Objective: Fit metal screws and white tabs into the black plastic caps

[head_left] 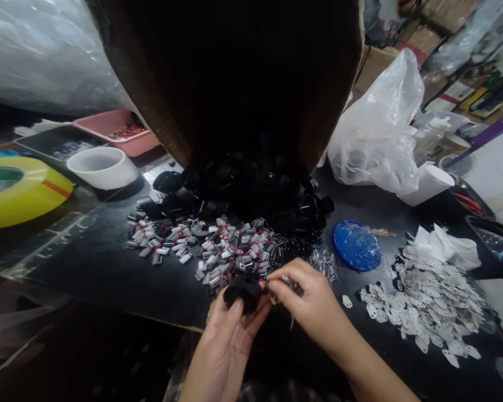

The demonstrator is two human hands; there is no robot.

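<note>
My left hand (235,335) is closed around a small round black plastic part (243,291), held just above the front of the table. Pinched in my right hand (312,301) is a slim metal tool (292,285); its exact kind is hard to make out. The right fingertips are close against the right side of the black part, and the contact point is partly hidden. Just beyond both hands lies a spread of small grey-and-white pieces with red bits (235,245). Behind it, more black plastic parts (218,190) spill out of a large dark box (180,139).
Flat whitish metal plates (436,296) are heaped at right, near a blue lid (356,245). A plastic bag (373,134) stands behind. On the left are yellow tape (37,192), a white ring (104,167) and a pink tray (138,144). Thin pins (322,262) lie by the right hand.
</note>
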